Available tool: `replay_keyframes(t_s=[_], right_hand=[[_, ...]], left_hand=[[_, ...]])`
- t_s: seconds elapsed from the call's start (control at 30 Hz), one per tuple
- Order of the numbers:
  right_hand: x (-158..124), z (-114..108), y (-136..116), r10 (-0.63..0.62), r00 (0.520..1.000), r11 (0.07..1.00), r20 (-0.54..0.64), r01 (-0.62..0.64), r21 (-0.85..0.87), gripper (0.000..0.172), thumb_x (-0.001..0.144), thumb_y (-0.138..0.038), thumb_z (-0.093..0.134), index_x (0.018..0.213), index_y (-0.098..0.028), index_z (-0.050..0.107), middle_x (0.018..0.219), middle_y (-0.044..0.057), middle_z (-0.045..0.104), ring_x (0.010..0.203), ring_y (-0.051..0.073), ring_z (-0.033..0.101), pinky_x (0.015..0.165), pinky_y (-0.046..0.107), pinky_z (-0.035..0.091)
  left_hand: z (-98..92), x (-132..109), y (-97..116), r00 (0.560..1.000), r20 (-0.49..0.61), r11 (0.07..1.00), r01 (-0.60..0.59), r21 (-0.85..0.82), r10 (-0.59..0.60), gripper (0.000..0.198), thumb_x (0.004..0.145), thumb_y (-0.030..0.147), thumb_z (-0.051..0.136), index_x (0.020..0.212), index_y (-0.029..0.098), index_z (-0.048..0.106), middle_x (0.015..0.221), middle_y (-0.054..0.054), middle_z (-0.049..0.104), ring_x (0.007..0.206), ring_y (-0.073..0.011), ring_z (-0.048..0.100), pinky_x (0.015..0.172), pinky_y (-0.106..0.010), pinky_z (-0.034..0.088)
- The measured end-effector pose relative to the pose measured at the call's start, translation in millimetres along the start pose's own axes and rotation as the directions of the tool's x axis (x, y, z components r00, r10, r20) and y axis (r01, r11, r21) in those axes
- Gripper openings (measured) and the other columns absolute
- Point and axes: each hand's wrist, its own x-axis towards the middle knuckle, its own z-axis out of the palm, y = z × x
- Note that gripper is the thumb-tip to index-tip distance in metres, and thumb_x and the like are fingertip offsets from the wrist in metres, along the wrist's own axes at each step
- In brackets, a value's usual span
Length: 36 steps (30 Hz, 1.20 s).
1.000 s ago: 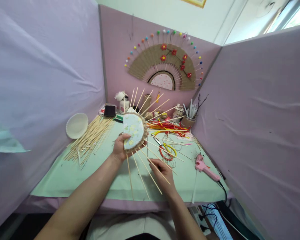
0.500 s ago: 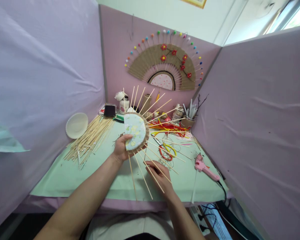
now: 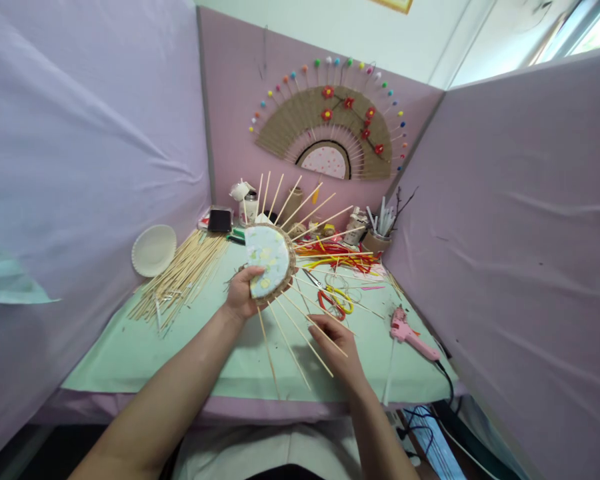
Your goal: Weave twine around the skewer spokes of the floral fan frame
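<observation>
My left hand (image 3: 241,293) grips the half-round base of a fan (image 3: 269,260), its thumb on the pale flowered cloth face and its other fingers behind. Brown cord lines the curved rim, and thin wooden sticks (image 3: 289,339) spread out from it like rays. My right hand (image 3: 336,343) is closed below and right of the base, behind some of the sticks. Its thumb and fingertip pinch a thin strand of twine (image 3: 301,297) that runs up to the rim. Scissors (image 3: 333,303) with red and yellow handles lie just beyond this hand.
Loose sticks (image 3: 183,277) are heaped at left beside a white bowl (image 3: 154,251). A pink glue gun (image 3: 413,339) with its cable lies at right. Behind are red and yellow cords (image 3: 337,255) and a pot of glue sticks (image 3: 377,241). A finished fan (image 3: 300,117) hangs on the back panel.
My right hand has moved right and slightly up, drawing the twine outward from the rim. The fan base has turned a little and shifted slightly left in my left hand.
</observation>
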Motion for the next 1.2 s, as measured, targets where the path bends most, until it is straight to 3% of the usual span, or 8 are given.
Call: replay_keyframes(t_s=[0.13, 0.23, 0.33, 0.5, 0.8, 1.03, 1.2], right_hand=[[12.1, -32.8, -2.5, 0.053, 0.988, 0.99, -0.148, -0.032, 0.137, 0.028, 0.075, -0.036, 0.072, 0.098, -0.022, 0.072, 0.068, -0.001, 0.059, 0.059, 0.012, 0.05, 0.057, 0.025, 0.042], [20.9, -51.7, -14.0, 0.039, 0.963, 0.948, -0.268, 0.049, 0.314, 0.025, 0.073, -0.035, 0.073, 0.094, -0.022, 0.07, 0.068, -0.002, 0.057, 0.056, 0.01, 0.046, 0.054, 0.024, 0.039], [25.7, -60.6, -27.7, 0.015, 0.953, 0.915, -0.304, 0.11, 0.389, 0.024, 0.07, -0.032, 0.074, 0.091, -0.021, 0.069, 0.071, 0.0, 0.059, 0.055, 0.008, 0.044, 0.051, 0.023, 0.035], [25.3, -61.0, -38.8, -0.031, 0.952, 0.92, -0.306, 0.146, 0.363, 0.018, 0.073, -0.03, 0.072, 0.087, -0.02, 0.068, 0.075, 0.002, 0.062, 0.053, 0.007, 0.044, 0.048, 0.023, 0.033], [16.2, -63.3, -35.9, -0.096, 0.943, 0.939, -0.318, 0.191, 0.286, 0.014, 0.078, -0.029, 0.07, 0.09, -0.021, 0.068, 0.077, 0.002, 0.063, 0.057, 0.009, 0.047, 0.051, 0.024, 0.036], [14.3, -61.9, -21.8, -0.036, 0.96, 0.964, -0.278, 0.107, 0.245, 0.02, 0.075, -0.034, 0.073, 0.089, -0.02, 0.07, 0.071, 0.002, 0.065, 0.067, 0.014, 0.06, 0.065, 0.028, 0.048], [19.2, -46.2, -7.4, 0.009, 0.973, 0.977, -0.23, 0.041, 0.21, 0.022, 0.075, -0.037, 0.072, 0.09, -0.02, 0.072, 0.083, 0.005, 0.07, 0.07, 0.016, 0.063, 0.067, 0.03, 0.051]], left_hand=[[1.0, 1.0, 5.2, 0.998, -0.041, 0.999, -0.05, 0.018, 0.05, 0.069, 0.071, 0.014, 0.048, 0.139, 0.007, 0.042, 0.099, -0.016, 0.074, 0.091, -0.0294, 0.071, 0.083, -0.045, 0.055], [0.9, 0.4, 7.1, 0.997, -0.061, 0.997, -0.047, 0.066, 0.051, 0.07, 0.072, 0.013, 0.048, 0.141, 0.005, 0.04, 0.1, -0.018, 0.073, 0.088, -0.0295, 0.071, 0.079, -0.043, 0.056], [1.2, -0.2, 6.6, 0.997, -0.054, 0.994, -0.045, 0.102, 0.051, 0.069, 0.072, 0.013, 0.049, 0.14, 0.003, 0.04, 0.101, -0.018, 0.073, 0.086, -0.0296, 0.072, 0.077, -0.042, 0.056], [0.3, 0.3, 6.1, 0.997, -0.06, 0.992, -0.044, 0.116, 0.052, 0.066, 0.073, 0.013, 0.049, 0.138, 0.004, 0.043, 0.101, -0.019, 0.073, 0.085, -0.0294, 0.072, 0.077, -0.041, 0.057], [-3.6, 1.2, 6.7, 0.995, -0.087, 0.993, -0.036, 0.11, 0.046, 0.067, 0.074, 0.009, 0.049, 0.141, 0.008, 0.042, 0.105, -0.017, 0.072, 0.093, -0.0296, 0.07, 0.083, -0.044, 0.056], [0.6, 1.5, 6.7, 0.991, -0.089, 0.993, -0.093, 0.079, 0.1, 0.066, 0.074, 0.012, 0.048, 0.139, 0.009, 0.043, 0.102, -0.016, 0.073, 0.091, -0.0285, 0.071, 0.082, -0.043, 0.056], [3.7, 0.6, 6.5, 0.988, -0.126, 0.996, -0.088, 0.031, 0.092, 0.059, 0.074, 0.016, 0.049, 0.132, 0.005, 0.049, 0.1, -0.019, 0.073, 0.087, -0.0282, 0.071, 0.079, -0.042, 0.056]])
